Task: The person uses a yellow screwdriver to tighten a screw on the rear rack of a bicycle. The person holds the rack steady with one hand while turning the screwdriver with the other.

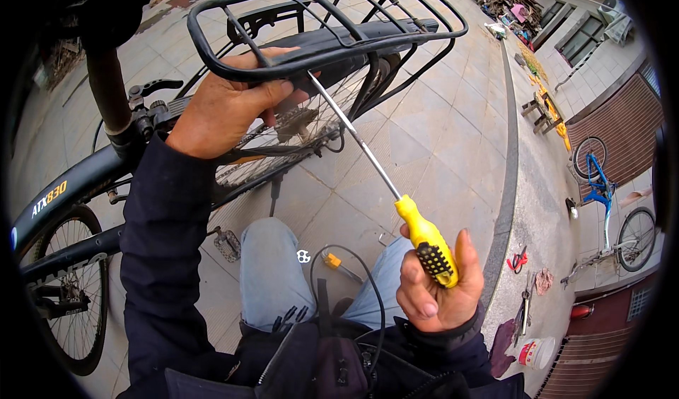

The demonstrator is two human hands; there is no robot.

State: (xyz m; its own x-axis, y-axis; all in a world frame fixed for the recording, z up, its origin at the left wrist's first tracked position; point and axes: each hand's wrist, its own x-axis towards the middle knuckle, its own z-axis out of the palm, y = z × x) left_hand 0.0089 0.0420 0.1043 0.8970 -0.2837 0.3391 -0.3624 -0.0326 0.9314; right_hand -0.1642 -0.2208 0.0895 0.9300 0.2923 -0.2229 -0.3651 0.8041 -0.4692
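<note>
My right hand point(440, 289) is closed round the yellow-and-black handle of a screwdriver point(419, 224). Its long steel shaft slants up and away to the left, and the tip meets the near rail of a black rear bicycle rack point(396, 44); what exactly the tip touches is hidden. Under that rack, my left hand point(230, 106) is closed on the front end of a black mudguard point(339, 40), thumb on the near side and fingers partly behind the rail. The rear wheel's spokes and sprockets show below. The dark bicycle frame point(85, 180) runs off to the left.
My knees point(269, 265) are bent beneath the bicycle, near a pedal point(228, 245). A yellow-handled tool point(332, 260) lies on the paving between them. To the right are red-handled pliers point(518, 260), a white bucket point(536, 353), a blue bicycle point(600, 187) and a wooden stool point(543, 113).
</note>
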